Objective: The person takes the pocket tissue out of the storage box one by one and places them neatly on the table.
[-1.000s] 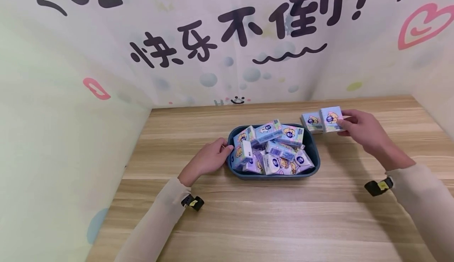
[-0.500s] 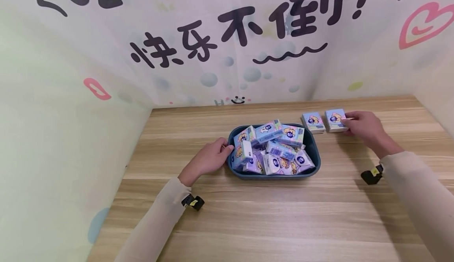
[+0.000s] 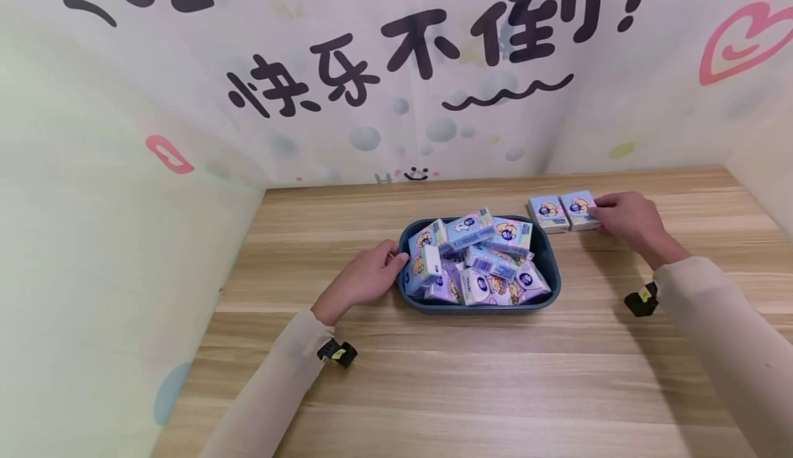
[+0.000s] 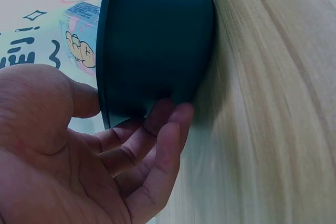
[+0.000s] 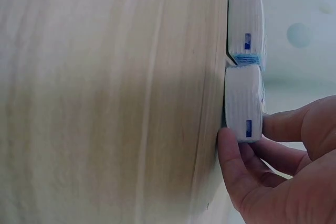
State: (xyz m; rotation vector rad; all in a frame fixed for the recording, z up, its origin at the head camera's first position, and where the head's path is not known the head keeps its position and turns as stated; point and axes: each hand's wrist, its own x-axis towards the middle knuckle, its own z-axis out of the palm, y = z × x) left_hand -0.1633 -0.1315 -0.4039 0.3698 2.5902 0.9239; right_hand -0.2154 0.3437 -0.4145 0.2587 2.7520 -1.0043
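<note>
A dark teal plastic basin [image 3: 495,310] stands on the table, filled with several small tissue packs [image 3: 469,229] in blue and lilac wrappers. At its left end my left hand [image 3: 369,275] grips the rim, thumb over the edge and fingers against the outer wall [image 4: 157,40]. To the right of the basin, my right hand [image 3: 632,222] pinches the right edge of a blue tissue pack [image 3: 579,210] lying flat on the table. Directly left of that pack lies a second blue tissue pack [image 3: 548,213]; in the right wrist view the held pack [image 5: 244,100] touches it end to end.
The wood-grain table [image 3: 434,389] runs back to a printed cloth wall [image 3: 347,141] with large black lettering. Another pale wall [image 3: 124,237] borders the left side. Both packs lie near the table's back edge, just beyond the basin's right end.
My right hand has lowered the tissue pack onto the table, first a little to the right, then slid it left against the other pack. The left hand and basin have not moved.
</note>
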